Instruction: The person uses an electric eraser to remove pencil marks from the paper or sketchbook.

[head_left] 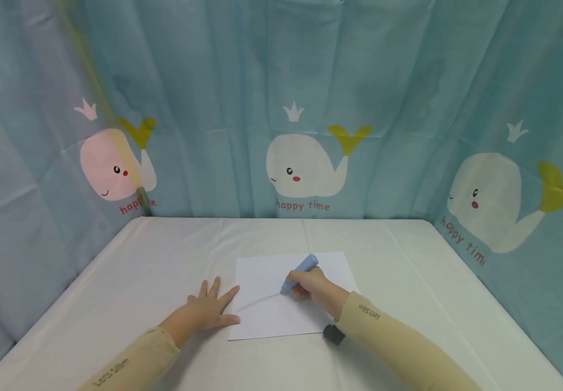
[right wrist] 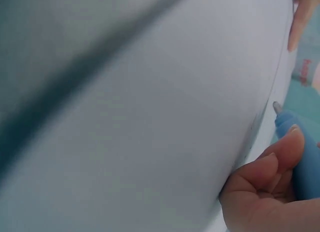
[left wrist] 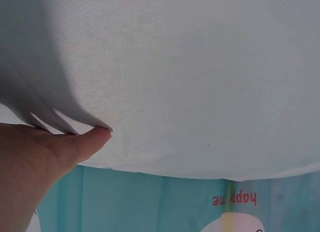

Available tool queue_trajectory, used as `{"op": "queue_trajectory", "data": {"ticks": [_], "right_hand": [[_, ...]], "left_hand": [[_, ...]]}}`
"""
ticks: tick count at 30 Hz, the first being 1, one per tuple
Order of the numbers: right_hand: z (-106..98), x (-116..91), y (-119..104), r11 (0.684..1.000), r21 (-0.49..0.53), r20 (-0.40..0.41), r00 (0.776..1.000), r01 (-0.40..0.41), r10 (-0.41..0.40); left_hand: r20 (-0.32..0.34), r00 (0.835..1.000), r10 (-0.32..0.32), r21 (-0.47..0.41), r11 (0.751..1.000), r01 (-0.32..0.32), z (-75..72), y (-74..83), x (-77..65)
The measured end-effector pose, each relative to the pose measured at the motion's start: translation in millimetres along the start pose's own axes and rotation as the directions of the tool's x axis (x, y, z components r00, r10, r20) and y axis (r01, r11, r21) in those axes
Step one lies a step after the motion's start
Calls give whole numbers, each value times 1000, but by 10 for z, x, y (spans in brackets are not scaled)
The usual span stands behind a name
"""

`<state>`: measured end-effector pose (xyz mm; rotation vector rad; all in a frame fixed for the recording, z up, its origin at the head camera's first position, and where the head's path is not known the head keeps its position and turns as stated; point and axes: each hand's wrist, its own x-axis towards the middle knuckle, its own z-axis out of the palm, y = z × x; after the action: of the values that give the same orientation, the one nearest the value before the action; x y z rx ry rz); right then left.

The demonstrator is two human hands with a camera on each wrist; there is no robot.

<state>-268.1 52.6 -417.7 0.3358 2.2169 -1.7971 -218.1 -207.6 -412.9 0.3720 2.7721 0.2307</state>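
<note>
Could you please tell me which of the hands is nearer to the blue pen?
Right: the right hand grips the blue pen, while the left hand is apart from it, fingers spread at the left edge of the paper.

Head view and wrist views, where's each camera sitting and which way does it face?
Head: on the head, forward and down at paper; left hand and right hand show.
Left wrist: on that wrist, toward table and curtain; left hand shows.
Right wrist: on that wrist, toward pen; right hand shows, left hand partly.
Head and right wrist share the pen.
</note>
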Motion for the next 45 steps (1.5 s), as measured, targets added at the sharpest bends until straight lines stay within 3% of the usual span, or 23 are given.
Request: {"op": "queue_trajectory", "data": {"ticks": [9, 24, 29, 37, 45], "right_hand": [[13, 2, -54, 1000, -26, 44, 999, -5, 6], [19, 0, -84, 999, -41, 44, 999, -6, 8], [24, 13, -46, 999, 8, 7, 999, -43, 43], [67, 6, -28, 1000, 16, -45, 999, -7, 7], [83, -9, -47, 999, -35, 22, 1000, -5, 6]], "left_hand": [[-20, 1000, 3, 2, 1000, -3, -12, -4, -3], [-25, 1000, -3, 13, 1000, 4, 1, -17, 9], [-10, 1000, -11, 9, 1000, 11, 48, -36, 11], [-19, 1000, -6, 8, 1000, 6, 39, -24, 14], [-11, 1000, -10, 2, 1000, 10, 6, -6, -18]]}}
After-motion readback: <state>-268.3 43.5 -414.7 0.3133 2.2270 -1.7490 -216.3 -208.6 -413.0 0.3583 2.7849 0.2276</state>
